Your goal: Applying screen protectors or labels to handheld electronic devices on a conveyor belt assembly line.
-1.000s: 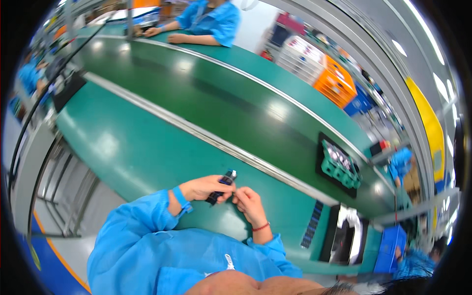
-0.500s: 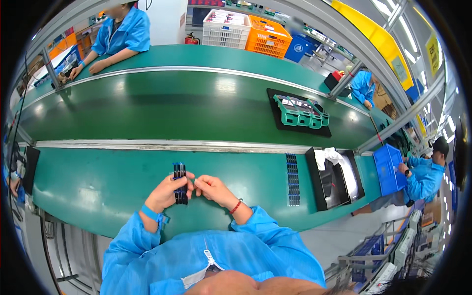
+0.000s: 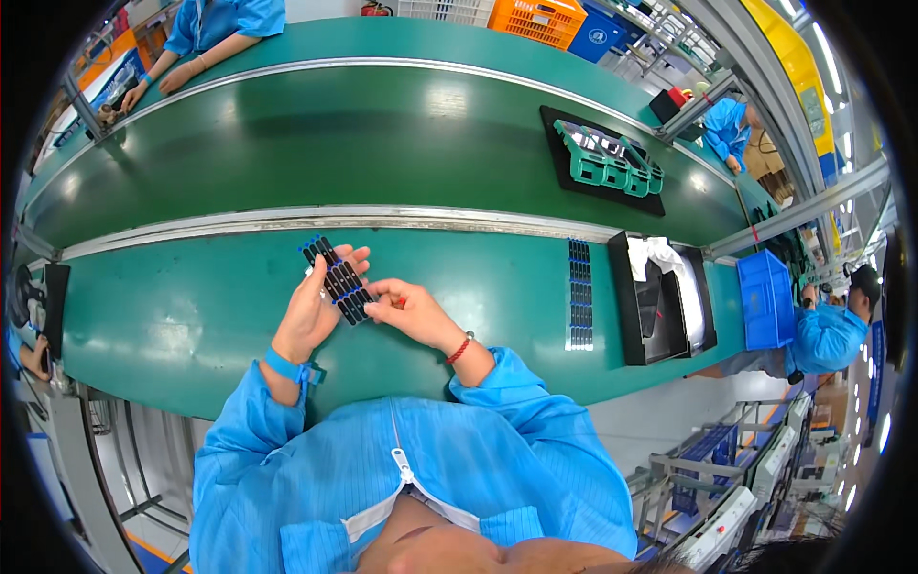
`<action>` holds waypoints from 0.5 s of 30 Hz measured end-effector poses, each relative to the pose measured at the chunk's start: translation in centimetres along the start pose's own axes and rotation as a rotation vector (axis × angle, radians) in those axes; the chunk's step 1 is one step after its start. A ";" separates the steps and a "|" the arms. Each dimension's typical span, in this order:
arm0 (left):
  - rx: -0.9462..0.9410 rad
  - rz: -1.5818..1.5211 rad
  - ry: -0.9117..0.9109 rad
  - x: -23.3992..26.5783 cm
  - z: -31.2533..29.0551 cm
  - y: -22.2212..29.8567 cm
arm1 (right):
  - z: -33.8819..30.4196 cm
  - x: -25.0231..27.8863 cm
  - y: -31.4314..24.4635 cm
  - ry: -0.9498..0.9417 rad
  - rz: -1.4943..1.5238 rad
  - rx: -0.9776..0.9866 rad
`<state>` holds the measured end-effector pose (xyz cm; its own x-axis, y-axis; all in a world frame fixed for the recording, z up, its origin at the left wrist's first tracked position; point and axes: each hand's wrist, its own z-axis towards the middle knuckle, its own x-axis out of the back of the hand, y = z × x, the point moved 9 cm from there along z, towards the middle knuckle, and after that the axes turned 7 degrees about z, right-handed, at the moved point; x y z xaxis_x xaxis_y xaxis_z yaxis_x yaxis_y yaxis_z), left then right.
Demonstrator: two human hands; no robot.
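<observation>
My left hand [image 3: 308,311] holds up a flat panel of black strips with blue ends [image 3: 336,279]. Its thumb lies along the panel's left side, and the fingers reach behind it and show past its right edge. My right hand [image 3: 411,313] is closed, thumb and forefinger pinched at the panel's lower right corner. A small red spot shows by the curled fingers; what it is I cannot make out. On the green bench to the right lies a similar panel of black and blue strips [image 3: 579,295], set upright in rows.
Right of that panel stands a black box [image 3: 638,344] with white wrapping in it, then a blue bin [image 3: 765,298] beside a co-worker [image 3: 828,330]. Beyond a metal rail, a green plastic tray [image 3: 607,170] sits on a black mat. Another person's arms [image 3: 206,62] rest at the far left.
The panel, earlier seen narrow and gripped near upright, is now tilted with its broad face showing. My right hand has come to its lower corner. The whole view has shifted downward.
</observation>
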<state>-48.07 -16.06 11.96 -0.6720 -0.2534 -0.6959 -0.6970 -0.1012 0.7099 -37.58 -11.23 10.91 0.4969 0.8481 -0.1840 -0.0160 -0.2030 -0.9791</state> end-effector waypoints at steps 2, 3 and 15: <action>0.002 0.014 0.000 -0.3 -0.1 0.1 | -0.1 -0.2 0.5 -0.020 0.023 -0.007; 0.019 0.036 -0.012 -0.7 -0.2 0.1 | -0.1 -0.4 0.6 -0.040 0.043 -0.012; -0.062 0.066 0.128 1.8 0.6 0.2 | -0.2 0.0 0.0 -0.012 0.083 -0.027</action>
<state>-49.58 -15.93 10.80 -0.6759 -0.3814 -0.6307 -0.6327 -0.1386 0.7619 -37.40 -11.31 10.96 0.4845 0.8335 -0.2655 -0.0336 -0.2855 -0.9578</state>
